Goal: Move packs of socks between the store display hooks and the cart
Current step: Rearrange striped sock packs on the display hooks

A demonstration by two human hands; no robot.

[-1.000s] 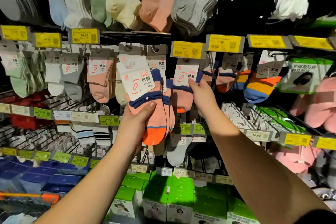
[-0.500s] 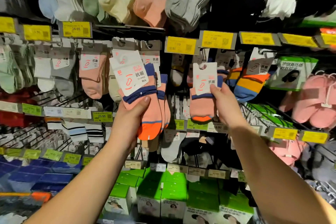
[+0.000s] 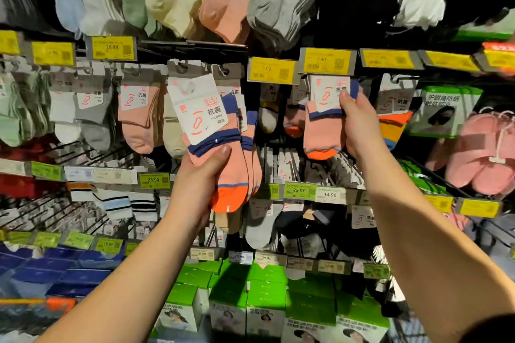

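The left hand (image 3: 199, 175) clamps thumb and fingers round a soft knitted pink sock pack (image 3: 220, 153) with navy cuff bands, orange toe and glossy white card label, held tilted before the display hooks. The right hand (image 3: 359, 125) pinches a matching smaller sock pack (image 3: 323, 131) just under a yellow price tag (image 3: 327, 61). Hanging pink socks (image 3: 139, 117) sit left; green boxes (image 3: 264, 295) stack below.

Left-hand fingers (image 3: 192, 160) hidden behind a sock pack (image 3: 214, 145), far-left price tags (image 3: 53, 53) blurred unreadable, green boxes (image 3: 309, 323) cut by the bottom edge
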